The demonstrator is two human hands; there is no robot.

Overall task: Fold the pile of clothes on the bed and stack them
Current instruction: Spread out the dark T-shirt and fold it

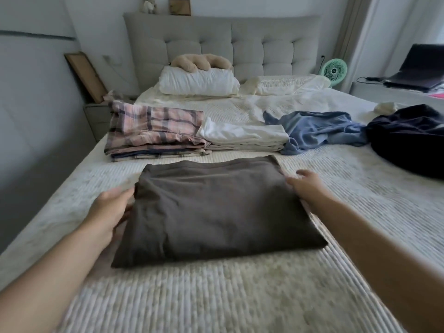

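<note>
Brown garment (216, 207): folded into a flat rectangle, lying on the bed (240, 296) dead centre of what I can see.
Left hand (109, 210): at the garment's 9 o'clock edge, fingers curled round the fold and grasping it, fingertips tucked under the cloth.
Right hand (306, 186): at about 2 o'clock on the garment, touching its far right edge; fingers look loosely bent, though the blur keeps me from telling whether they actually pinch the cloth.
Plaid stack (153, 131): folded pink-checked pieces piled at 11 o'clock from the brown one.
White stack (242, 138): folded, touching the plaid pile's right side, at 12 o'clock.
Blue garment (319, 131): crumpled, unfolded, at 1 o'clock, just beside the white stack.
Dark garment (408, 138): heaped loosely at 2 o'clock near the bed's right edge.
Pillows (199, 82): by the headboard (240, 42) at 12 o'clock.
</note>
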